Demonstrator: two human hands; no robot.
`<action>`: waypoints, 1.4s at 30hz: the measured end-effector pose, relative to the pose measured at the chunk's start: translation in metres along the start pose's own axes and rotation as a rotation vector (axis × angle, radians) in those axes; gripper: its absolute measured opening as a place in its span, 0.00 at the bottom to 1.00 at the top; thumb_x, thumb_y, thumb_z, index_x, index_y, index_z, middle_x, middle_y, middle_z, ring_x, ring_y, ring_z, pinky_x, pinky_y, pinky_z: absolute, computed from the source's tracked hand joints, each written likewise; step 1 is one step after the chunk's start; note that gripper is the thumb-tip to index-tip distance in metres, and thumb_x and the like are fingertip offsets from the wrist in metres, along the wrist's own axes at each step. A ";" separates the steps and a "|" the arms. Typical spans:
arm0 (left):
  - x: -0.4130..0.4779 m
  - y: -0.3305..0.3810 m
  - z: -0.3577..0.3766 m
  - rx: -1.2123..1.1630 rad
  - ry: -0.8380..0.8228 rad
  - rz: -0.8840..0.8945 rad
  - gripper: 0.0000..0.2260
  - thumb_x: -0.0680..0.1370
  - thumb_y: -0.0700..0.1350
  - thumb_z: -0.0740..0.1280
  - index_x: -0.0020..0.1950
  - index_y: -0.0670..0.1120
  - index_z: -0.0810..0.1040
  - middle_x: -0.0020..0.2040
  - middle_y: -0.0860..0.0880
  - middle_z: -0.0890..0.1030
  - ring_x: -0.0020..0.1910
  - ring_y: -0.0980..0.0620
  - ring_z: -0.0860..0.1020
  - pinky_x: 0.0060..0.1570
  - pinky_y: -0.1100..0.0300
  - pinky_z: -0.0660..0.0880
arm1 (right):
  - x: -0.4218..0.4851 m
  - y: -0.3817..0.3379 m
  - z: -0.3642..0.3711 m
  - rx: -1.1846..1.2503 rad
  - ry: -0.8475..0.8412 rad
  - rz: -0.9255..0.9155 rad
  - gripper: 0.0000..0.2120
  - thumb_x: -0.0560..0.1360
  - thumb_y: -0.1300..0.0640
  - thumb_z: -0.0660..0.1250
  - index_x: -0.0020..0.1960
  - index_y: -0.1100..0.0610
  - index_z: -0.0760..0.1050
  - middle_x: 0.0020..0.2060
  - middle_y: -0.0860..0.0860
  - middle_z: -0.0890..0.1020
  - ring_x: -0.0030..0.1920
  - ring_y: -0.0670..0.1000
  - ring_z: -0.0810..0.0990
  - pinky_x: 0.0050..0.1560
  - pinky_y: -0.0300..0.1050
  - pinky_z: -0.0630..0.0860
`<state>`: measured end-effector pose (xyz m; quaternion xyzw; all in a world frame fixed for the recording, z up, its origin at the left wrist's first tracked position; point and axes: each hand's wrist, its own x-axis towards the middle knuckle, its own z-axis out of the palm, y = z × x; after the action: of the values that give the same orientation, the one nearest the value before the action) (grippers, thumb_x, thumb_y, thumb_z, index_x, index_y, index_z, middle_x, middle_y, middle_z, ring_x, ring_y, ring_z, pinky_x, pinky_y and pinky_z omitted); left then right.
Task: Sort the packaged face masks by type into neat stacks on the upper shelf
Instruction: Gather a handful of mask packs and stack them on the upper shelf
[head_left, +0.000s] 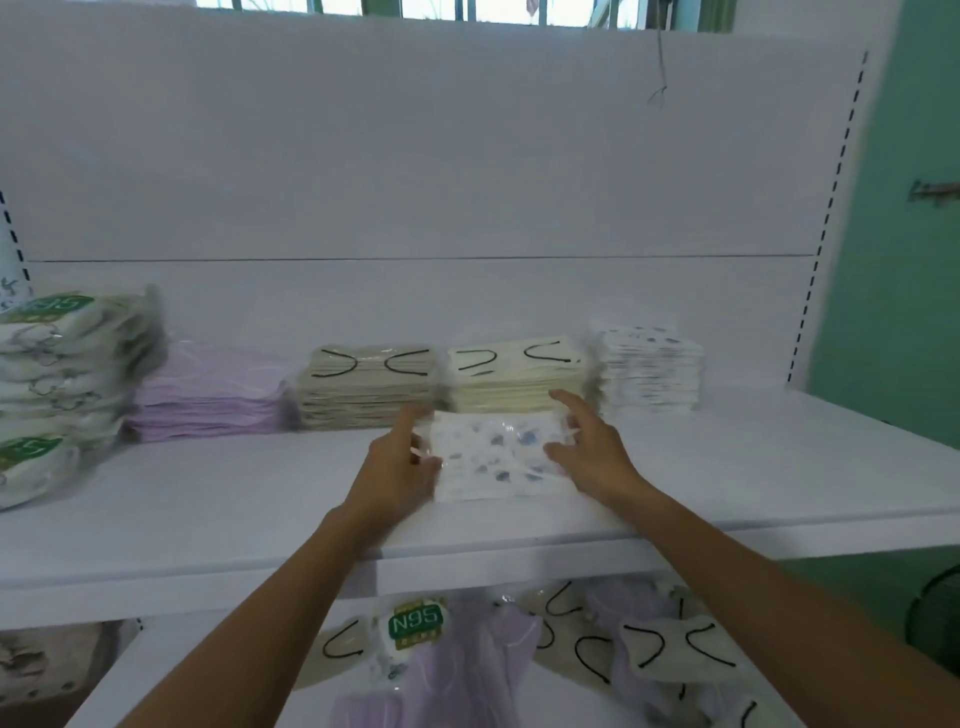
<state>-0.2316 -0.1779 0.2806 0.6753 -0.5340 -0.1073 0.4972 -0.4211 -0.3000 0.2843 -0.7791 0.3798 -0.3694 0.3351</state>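
A white packaged mask with blue prints (493, 454) is held over the upper shelf (260, 499), in front of the stacks. My left hand (402, 462) grips its left edge and my right hand (589, 447) grips its right edge. Along the shelf's back stand stacks: N95 packs (62, 374) at the far left, lilac masks (208, 389), grey-beige masks with black loops (369, 387), cream masks (514, 379), and white blue-printed masks (649, 369) at the right.
On the lower shelf lies a mixed heap of packaged masks (519, 654), with an N95 pack (415, 623), lilac ones and black-looped ones. A green wall (904, 260) borders the shelf on the right. The white back panel (415, 182) rises behind the stacks.
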 end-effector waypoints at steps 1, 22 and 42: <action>0.005 0.003 0.001 0.015 0.036 0.030 0.18 0.76 0.37 0.66 0.61 0.53 0.68 0.44 0.49 0.76 0.37 0.53 0.77 0.30 0.66 0.73 | 0.005 -0.001 -0.003 -0.012 0.031 -0.029 0.28 0.75 0.64 0.64 0.71 0.47 0.64 0.64 0.55 0.71 0.45 0.49 0.77 0.28 0.31 0.70; 0.139 0.133 0.195 0.147 0.417 0.262 0.24 0.68 0.32 0.69 0.62 0.44 0.71 0.72 0.43 0.53 0.46 0.53 0.70 0.47 0.65 0.70 | 0.127 0.069 -0.182 -0.332 0.206 -0.440 0.35 0.59 0.45 0.80 0.62 0.46 0.70 0.75 0.49 0.47 0.61 0.51 0.72 0.61 0.46 0.71; 0.186 0.127 0.259 0.489 0.502 -0.027 0.21 0.76 0.56 0.64 0.67 0.50 0.67 0.68 0.48 0.67 0.66 0.46 0.67 0.64 0.48 0.61 | 0.179 0.136 -0.173 -0.147 0.360 -0.340 0.27 0.73 0.49 0.69 0.68 0.57 0.67 0.75 0.56 0.56 0.73 0.56 0.61 0.71 0.54 0.62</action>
<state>-0.4091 -0.4676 0.3273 0.7869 -0.3959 0.1865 0.4352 -0.5327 -0.5582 0.3199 -0.7758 0.3227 -0.5245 0.1380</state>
